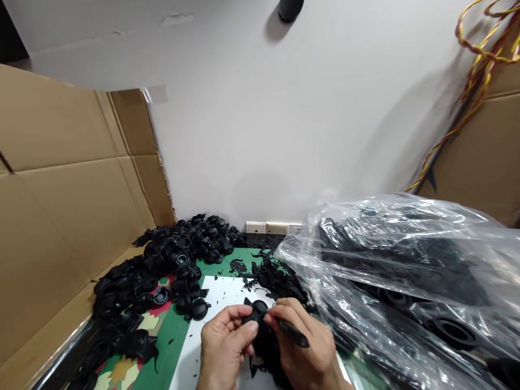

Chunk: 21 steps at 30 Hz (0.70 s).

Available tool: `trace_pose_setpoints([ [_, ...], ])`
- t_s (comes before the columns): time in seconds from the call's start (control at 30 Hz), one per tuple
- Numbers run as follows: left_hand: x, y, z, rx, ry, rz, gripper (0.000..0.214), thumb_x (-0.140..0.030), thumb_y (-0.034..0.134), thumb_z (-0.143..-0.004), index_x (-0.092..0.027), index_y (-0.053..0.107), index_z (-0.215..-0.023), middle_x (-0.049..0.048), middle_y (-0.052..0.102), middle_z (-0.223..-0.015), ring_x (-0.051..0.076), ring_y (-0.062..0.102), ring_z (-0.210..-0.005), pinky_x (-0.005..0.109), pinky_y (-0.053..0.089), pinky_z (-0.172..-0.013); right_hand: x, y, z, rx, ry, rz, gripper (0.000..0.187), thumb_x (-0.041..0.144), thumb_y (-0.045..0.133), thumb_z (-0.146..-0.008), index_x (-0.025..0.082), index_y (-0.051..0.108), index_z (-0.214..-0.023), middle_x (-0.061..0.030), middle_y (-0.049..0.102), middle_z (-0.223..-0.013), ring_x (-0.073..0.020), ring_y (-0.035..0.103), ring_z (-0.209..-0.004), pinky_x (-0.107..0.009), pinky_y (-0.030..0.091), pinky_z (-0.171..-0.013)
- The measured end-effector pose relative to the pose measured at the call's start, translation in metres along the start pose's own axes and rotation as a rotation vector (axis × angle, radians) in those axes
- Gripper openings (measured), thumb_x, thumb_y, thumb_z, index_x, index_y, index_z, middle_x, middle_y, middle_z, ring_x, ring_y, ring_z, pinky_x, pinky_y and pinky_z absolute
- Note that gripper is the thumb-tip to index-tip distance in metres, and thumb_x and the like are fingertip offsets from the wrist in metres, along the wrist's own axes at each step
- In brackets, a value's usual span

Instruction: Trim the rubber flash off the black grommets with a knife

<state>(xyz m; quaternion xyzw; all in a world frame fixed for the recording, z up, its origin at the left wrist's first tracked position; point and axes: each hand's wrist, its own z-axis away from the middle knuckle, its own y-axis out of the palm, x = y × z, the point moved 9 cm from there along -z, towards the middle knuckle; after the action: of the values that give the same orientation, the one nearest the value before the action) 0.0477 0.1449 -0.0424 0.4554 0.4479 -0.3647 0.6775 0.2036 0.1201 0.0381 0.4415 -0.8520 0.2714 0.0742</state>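
My left hand (225, 346) pinches a black moulded rubber part (259, 310) between thumb and fingers, low in the middle of the head view. Against the part's right side, my right hand (311, 344) is closed around a slim black-handled tool (293, 332), held like a pen. The tool's working tip is hidden by the part and my fingers. Below both hands, more black rubber pieces lie on a white sheet (189, 352), partly covered by the hands.
A heap of black rubber parts (182, 254) spreads at left, beside a cardboard panel (77, 162). Black scraps (280, 276) lie behind my hands on a green surface (166, 338). A clear plastic bag (390, 260) of black parts bulges at right. Yellow-red twisted wires (471, 108) hang above it.
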Motion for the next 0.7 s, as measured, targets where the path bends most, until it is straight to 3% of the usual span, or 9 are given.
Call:
trace_pose_setpoints([
  [0.17,-0.008,-0.022,0.005,-0.019,-0.048,0.027,0.027,-0.023,0.082,-0.051,-0.013,0.069,-0.072,-0.0060,0.055,-0.041,0.004,0.046,-0.032,0.013,0.028,-0.034,-0.031,-0.021,0.003,-0.174,0.118,0.026,0.010,0.018,0.054,-0.086,0.021,0.058,-0.077,-0.0021,0.063,-0.063,-0.0146,0.060,-0.053,-0.023,0.049,-0.050],
  [0.27,-0.004,-0.029,0.001,-0.022,-0.083,0.055,0.038,-0.029,0.085,-0.046,-0.013,0.067,-0.075,-0.0048,0.056,-0.041,0.007,0.048,-0.034,0.014,0.031,-0.033,-0.059,-0.016,0.009,-0.149,0.387,-0.082,0.017,0.035,0.058,-0.084,0.020,0.063,-0.077,-0.0033,0.065,-0.064,-0.0170,0.061,-0.051,-0.026,0.049,-0.048],
  [0.33,0.000,-0.028,-0.001,-0.008,-0.088,0.063,0.040,-0.031,0.085,-0.046,-0.012,0.066,-0.076,-0.0036,0.057,-0.041,0.008,0.049,-0.035,0.014,0.032,-0.033,-0.075,-0.006,0.016,-0.086,0.603,-0.258,0.025,0.044,0.061,-0.080,0.019,0.066,-0.081,-0.0045,0.067,-0.064,-0.0194,0.063,-0.053,-0.029,0.052,-0.050],
  [0.4,0.005,-0.027,-0.004,0.007,-0.079,0.072,0.040,-0.031,0.085,-0.048,-0.012,0.066,-0.077,-0.0033,0.058,-0.043,0.008,0.050,-0.036,0.014,0.033,-0.034,-0.079,0.000,0.019,-0.062,0.730,-0.434,0.031,0.048,0.064,-0.076,0.017,0.066,-0.083,-0.0053,0.068,-0.065,-0.0211,0.065,-0.057,-0.031,0.054,-0.053],
  [0.53,0.008,-0.024,-0.005,0.028,-0.030,0.062,0.037,-0.028,0.084,-0.052,-0.013,0.066,-0.080,-0.0029,0.060,-0.046,0.007,0.051,-0.038,0.014,0.033,-0.035,-0.063,0.002,0.012,-0.036,0.725,-0.577,0.027,0.044,0.066,-0.075,0.017,0.067,-0.079,-0.0061,0.069,-0.073,-0.0208,0.065,-0.062,-0.030,0.054,-0.057],
  [0.7,0.003,-0.015,-0.003,0.046,0.030,0.021,0.035,-0.025,0.084,-0.051,-0.012,0.068,-0.078,-0.0018,0.063,-0.050,0.007,0.053,-0.037,0.014,0.034,-0.035,-0.032,0.005,0.001,-0.026,0.520,-0.528,0.015,0.034,0.068,-0.075,0.019,0.069,-0.078,-0.0054,0.071,-0.075,-0.0206,0.067,-0.069,-0.027,0.053,-0.061],
])
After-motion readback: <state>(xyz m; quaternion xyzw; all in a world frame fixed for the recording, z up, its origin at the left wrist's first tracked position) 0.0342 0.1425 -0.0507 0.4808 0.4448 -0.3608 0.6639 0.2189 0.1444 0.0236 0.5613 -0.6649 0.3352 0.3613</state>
